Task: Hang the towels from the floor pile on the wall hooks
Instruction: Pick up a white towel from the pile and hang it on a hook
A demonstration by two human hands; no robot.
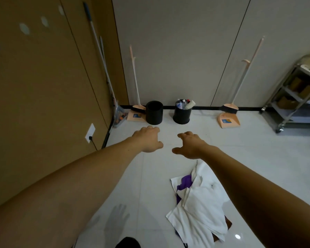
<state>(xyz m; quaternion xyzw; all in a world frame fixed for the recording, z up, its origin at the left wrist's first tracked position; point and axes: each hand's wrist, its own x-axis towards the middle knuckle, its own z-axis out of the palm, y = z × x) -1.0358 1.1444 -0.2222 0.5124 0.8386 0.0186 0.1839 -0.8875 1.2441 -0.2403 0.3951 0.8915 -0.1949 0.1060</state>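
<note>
A pile of cloth (200, 208) lies on the white tiled floor at the lower middle right: a white piece on top, purple cloth showing at its left edge, something dark brown under its right edge. Both my arms are stretched forward above the floor. My left hand (149, 138) hangs palm down with loosely curled fingers and holds nothing. My right hand (189, 145) is beside it, also empty with relaxed fingers, just beyond the far end of the pile. No wall hooks are clearly visible.
Two black bins (154, 112) (182, 114) stand by the far wall, the right one full of bottles. Peach brooms with dustpans (136, 114) (228, 119) flank them. A mop (104, 59) leans in the left corner. A metal trolley (292, 97) is at right. A wall socket (90, 133) is on the brown wall.
</note>
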